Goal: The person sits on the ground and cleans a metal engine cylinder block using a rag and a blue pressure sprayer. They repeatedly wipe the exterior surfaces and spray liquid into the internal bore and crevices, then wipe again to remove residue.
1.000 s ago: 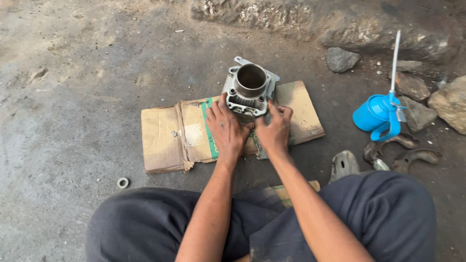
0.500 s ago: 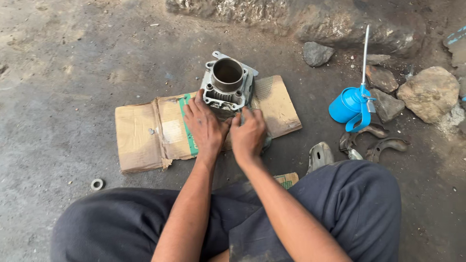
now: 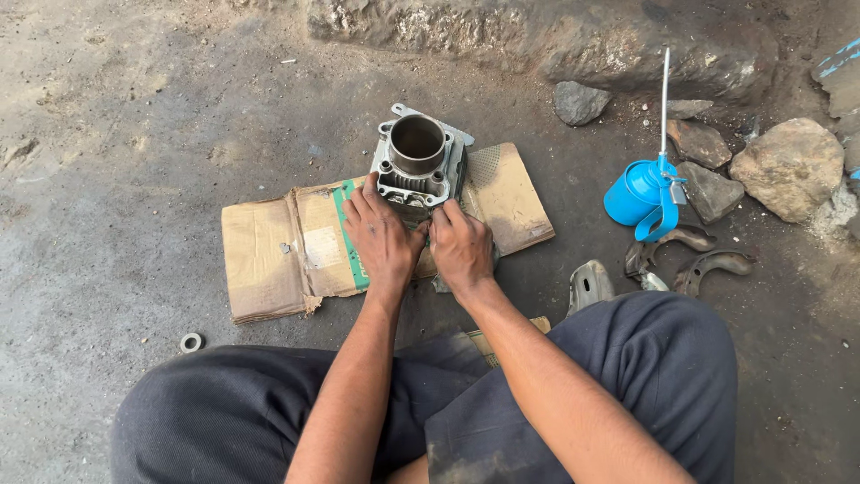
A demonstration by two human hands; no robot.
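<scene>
Fingers (image 3: pixel 362 203) of the left hand (image 3: pixel 381 235) lie stretched and close together, tips touching the near edge of the engine cylinder (image 3: pixel 419 161); whether they pinch anything can't be told. Right hand (image 3: pixel 459 244) fingers curl down, pressed together, knuckles up, tips at the cylinder's base, grip hidden. Both hands sit side by side, almost touching. Cylinder is grey metal, finned, round bore facing up, standing on a flattened cardboard sheet (image 3: pixel 269 246) on the dirt ground. Small metal ring (image 3: pixel 191 342) lies on the ground left of the knee. To the right: blue oil can (image 3: pixel 638 193) with long thin spout, curved brake shoes (image 3: pixel 708 262), a small metal part (image 3: pixel 589 285), rocks (image 3: pixel 786 166). Person wears dark trousers (image 3: pixel 645 376).
</scene>
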